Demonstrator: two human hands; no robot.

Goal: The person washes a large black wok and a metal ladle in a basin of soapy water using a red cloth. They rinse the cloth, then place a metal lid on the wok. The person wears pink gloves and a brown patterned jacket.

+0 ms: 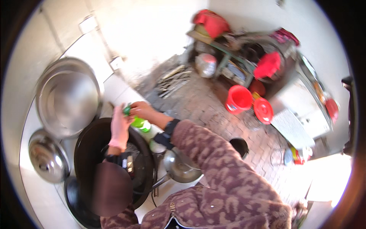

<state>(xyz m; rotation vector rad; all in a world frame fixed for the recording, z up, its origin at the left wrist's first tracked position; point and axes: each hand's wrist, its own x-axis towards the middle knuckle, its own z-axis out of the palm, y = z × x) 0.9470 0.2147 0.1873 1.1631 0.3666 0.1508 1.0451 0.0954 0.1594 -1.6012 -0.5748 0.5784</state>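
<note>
Over the left rim of the counter's large dark basin (79, 158), my two hands meet around a small green bottle (142, 124) with a darker green top. My left hand (119, 128) comes up from below, its fingers closed at the dark green top. From the right, my right hand (145, 111) grips the upper part of the bottle, fingertips close to the left ones. Blur and overlap hide exactly where each finger sits. Inside the basin, below my left wrist, lie dark shapes that I cannot make out. A wok (182, 168) with a long handle stands right of the basin.
A wide steel bowl (68, 99) and a shiny lid (48, 158) sit left on the white tiled counter. On the brick floor are firewood sticks (173, 81), a red bucket (239, 99), a red lidded container (263, 110) and a dark pot (239, 147). A white cabinet (301, 101) stands at right.
</note>
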